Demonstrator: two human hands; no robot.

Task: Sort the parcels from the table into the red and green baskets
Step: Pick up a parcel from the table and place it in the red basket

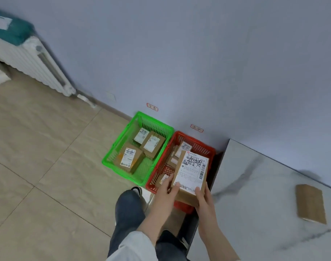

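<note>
left hand (166,193) + right hand (204,200) | grips pinch parcel (191,172) near end | above red basket (200,146)

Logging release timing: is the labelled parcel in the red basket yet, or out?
Out. Left hand and right hand grip the parcel by its near end, holding it over the red basket; not yet released.

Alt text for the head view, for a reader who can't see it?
The left hand and right hand hold a labelled parcel above the red basket, beside a green basket containing three parcels. One plain parcel lies on the table at right.
</note>
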